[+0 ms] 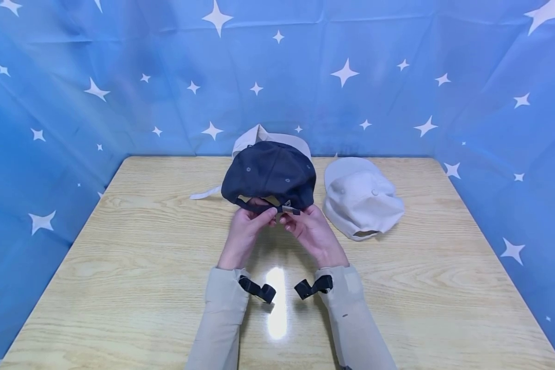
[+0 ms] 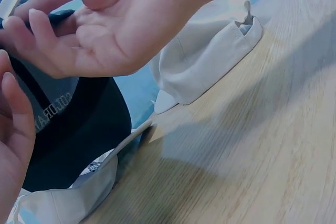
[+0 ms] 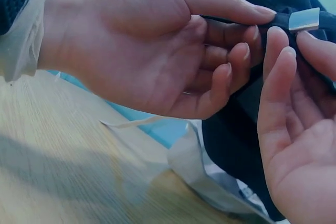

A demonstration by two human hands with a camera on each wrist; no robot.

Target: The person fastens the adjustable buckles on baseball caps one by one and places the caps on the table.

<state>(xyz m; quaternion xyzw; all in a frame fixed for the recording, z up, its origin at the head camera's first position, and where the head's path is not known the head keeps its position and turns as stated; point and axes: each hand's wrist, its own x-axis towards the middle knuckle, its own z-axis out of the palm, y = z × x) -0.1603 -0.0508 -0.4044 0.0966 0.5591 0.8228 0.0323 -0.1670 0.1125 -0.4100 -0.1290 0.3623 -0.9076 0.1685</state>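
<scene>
Both hands hold a dark navy cap point(image 1: 270, 169) by its back strap point(image 1: 248, 205), above the table. The left hand point(image 1: 242, 226) pinches the strap between thumb and fingers, its other fingers loosely bent in the right wrist view. The right hand point(image 1: 314, 231) grips the strap beside the metal buckle point(image 3: 303, 19), its thumb close to the metal. Grey lettering point(image 2: 52, 111) shows inside the cap in the left wrist view. Behind the navy cap sits a white cap point(image 1: 289, 139), partly hidden.
A second off-white cap point(image 1: 363, 200) rests on the wooden table point(image 1: 134, 267), right of the hands. A thin white strip point(image 1: 205, 193) sticks out left of the navy cap. Blue cloth with white stars point(image 1: 277, 77) hangs around the table's back and sides.
</scene>
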